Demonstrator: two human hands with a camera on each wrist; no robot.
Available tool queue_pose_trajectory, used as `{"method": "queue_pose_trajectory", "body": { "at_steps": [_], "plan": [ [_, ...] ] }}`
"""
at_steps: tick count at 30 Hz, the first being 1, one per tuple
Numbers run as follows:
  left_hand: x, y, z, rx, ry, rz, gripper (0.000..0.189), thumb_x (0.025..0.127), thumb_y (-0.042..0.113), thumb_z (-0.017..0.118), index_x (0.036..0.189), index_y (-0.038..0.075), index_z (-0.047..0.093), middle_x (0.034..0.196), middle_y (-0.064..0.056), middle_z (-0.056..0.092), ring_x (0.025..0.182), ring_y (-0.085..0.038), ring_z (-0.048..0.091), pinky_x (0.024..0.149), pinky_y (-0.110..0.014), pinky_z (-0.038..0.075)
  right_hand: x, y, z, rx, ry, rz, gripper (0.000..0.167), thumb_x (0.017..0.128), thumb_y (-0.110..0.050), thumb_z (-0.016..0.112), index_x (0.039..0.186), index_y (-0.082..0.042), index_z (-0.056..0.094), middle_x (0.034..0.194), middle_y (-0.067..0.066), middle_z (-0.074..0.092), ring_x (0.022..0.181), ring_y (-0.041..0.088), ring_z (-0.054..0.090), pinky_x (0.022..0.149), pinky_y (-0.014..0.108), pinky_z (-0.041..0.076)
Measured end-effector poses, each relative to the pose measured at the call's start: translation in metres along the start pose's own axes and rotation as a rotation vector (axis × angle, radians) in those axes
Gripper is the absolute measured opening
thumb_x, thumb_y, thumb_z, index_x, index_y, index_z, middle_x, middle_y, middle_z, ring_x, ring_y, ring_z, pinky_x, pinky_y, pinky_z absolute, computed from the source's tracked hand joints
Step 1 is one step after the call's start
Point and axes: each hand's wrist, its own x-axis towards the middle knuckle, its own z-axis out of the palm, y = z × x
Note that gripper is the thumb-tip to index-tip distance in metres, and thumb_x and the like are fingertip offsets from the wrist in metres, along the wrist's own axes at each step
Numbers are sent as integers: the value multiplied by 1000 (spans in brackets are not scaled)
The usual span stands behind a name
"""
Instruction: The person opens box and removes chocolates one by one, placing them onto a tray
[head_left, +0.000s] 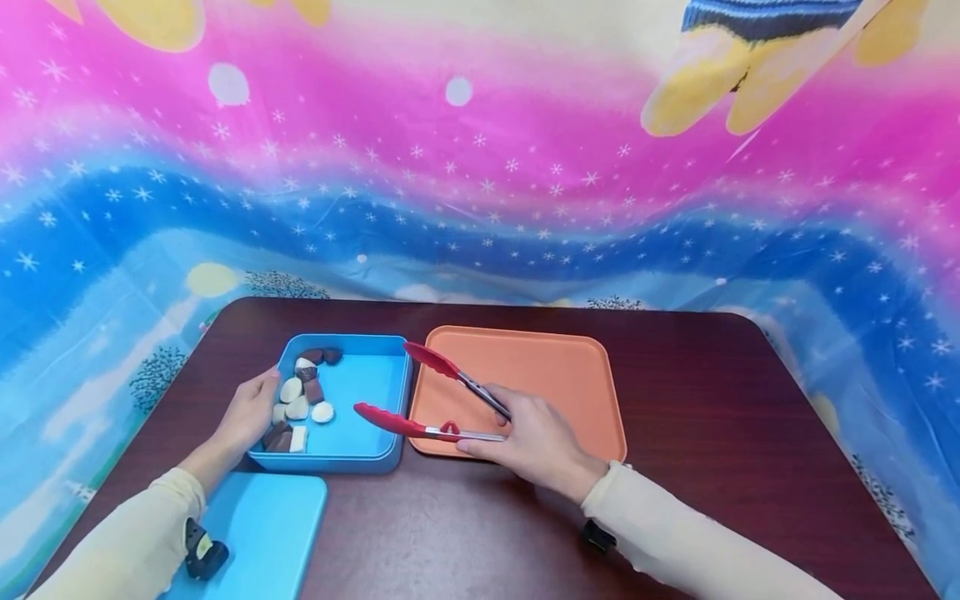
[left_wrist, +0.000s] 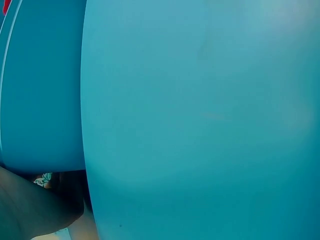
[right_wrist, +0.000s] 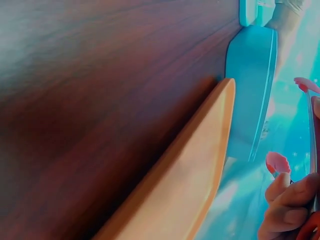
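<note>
My left hand (head_left: 242, 417) holds the left side of an open blue box (head_left: 365, 387); in the left wrist view, part of that hand shows low at the left, beside the box. Several small brown and cream-white pieces (head_left: 297, 407), looking like chocolates, lie along the box's left part. In my right hand (head_left: 538, 440) are red-tipped metal tongs (head_left: 397, 420), gripped by the handles. Their arms stand spread apart, with nothing between the tips. Those tips hang over the box's right part and rim. The right wrist view shows the fingers (right_wrist: 290, 216) around the tongs.
An orange tray (head_left: 532, 367) sits right beside the box, partly under my right hand. Near the front left lies a flat blue lid (head_left: 277, 533), beneath my left forearm. The dark wooden table (head_left: 697, 417) ends at a printed cloth backdrop (head_left: 480, 183).
</note>
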Motion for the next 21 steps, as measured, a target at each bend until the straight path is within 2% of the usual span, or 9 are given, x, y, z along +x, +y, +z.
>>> {"method": "queue_pose_trajectory", "body": {
  "at_steps": [5,8,11,16,21],
  "plan": [
    [0,0,0,-2,3,5,70,110,44,9,158,-7,6,165,-33,10,153,-52,10,123,-67,17,7,-10,4,-55,-9,-68,67,74,-64,82,126,-26,64,74,3,59,61,9,46,50,24,35],
    [0,1,1,-7,6,14,69,110,42,10,157,-8,7,164,-33,11,153,-52,11,123,-66,17,10,-14,5,-95,-5,-104,67,74,-67,80,124,-26,64,74,3,59,60,9,44,48,23,33],
    [-1,2,1,-10,7,16,69,110,42,10,157,-9,8,164,-33,11,153,-52,11,124,-65,17,13,-18,7,-99,-12,-121,71,74,-68,79,129,-25,64,72,-1,57,59,9,45,48,23,35],
    [-2,1,1,-10,4,-6,70,110,43,9,157,-8,6,164,-33,9,153,-52,10,124,-66,17,19,-25,10,-134,-28,-141,70,75,-66,79,126,-20,63,72,-6,56,61,9,48,46,23,39],
    [-2,2,0,9,4,-6,70,110,43,9,157,-9,6,164,-33,10,153,-52,11,124,-65,17,24,-31,12,-197,-39,-165,80,75,-74,73,131,-19,61,74,-6,59,61,10,51,47,23,42]
  ]
}}
